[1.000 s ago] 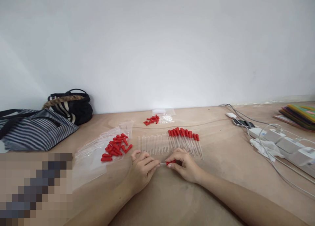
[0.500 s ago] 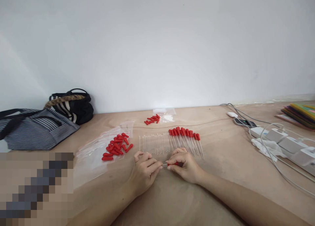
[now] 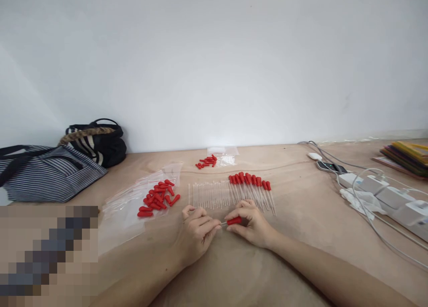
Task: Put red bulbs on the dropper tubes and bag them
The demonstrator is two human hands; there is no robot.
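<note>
My left hand point(image 3: 199, 231) pinches a thin clear glass tube point(image 3: 224, 223), most of it hidden behind the fingers. At the tube's right end sits a red rubber bulb point(image 3: 234, 220), held between the thumb and fingers of my right hand point(image 3: 250, 223). Just beyond my hands lies a row of bare glass tubes point(image 3: 209, 194). To their right, several droppers with red bulbs point(image 3: 249, 180) lie side by side, tips toward me. A pile of loose red bulbs point(image 3: 157, 198) rests on clear plastic bags point(image 3: 123, 213) at the left.
Smaller red bulbs point(image 3: 207, 161) and a bag of short clear tubes point(image 3: 226, 160) lie near the wall. Striped bags point(image 3: 55, 173) stand at the left. A power strip with chargers point(image 3: 394, 200), cables and a stack of coloured folders point(image 3: 406, 157) occupy the right.
The right fingers have loosened and lifted slightly, so more of the red bulb shows. Both hands otherwise stay in place; the view has shifted a little.
</note>
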